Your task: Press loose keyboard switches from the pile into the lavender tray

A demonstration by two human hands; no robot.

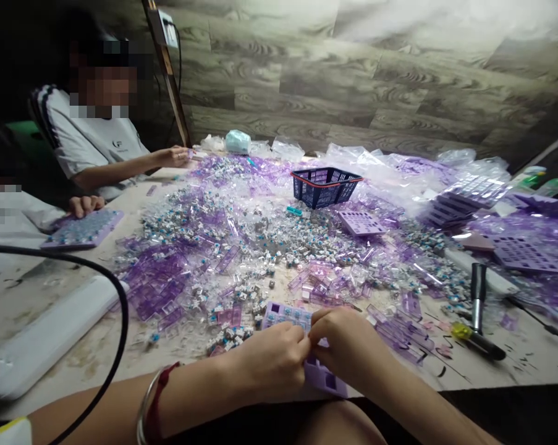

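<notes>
A light purple plate with square holes [327, 378] lies at the front table edge, tilted toward me. Clear pieces with blue centres fill the holes in its far part; some near holes show dark. My left hand [279, 355] is over the plate's left side, its fingers closed. Just beside it, fingertips meeting, my right hand [341, 337] is pinched over the middle of the plate. Whatever sits between the fingers is hidden. Left of the plate is a small heap of white, switch-like pieces with blue stems [232, 337].
Loose clear and purple pieces [162, 278] cover the table. A dark blue basket [327, 185] stands behind. At right lie a hammer [477, 303] and purple plates [524, 253]. A black cable [121, 309] loops at left; two co-workers sit beyond, one touching a filled plate [86, 228].
</notes>
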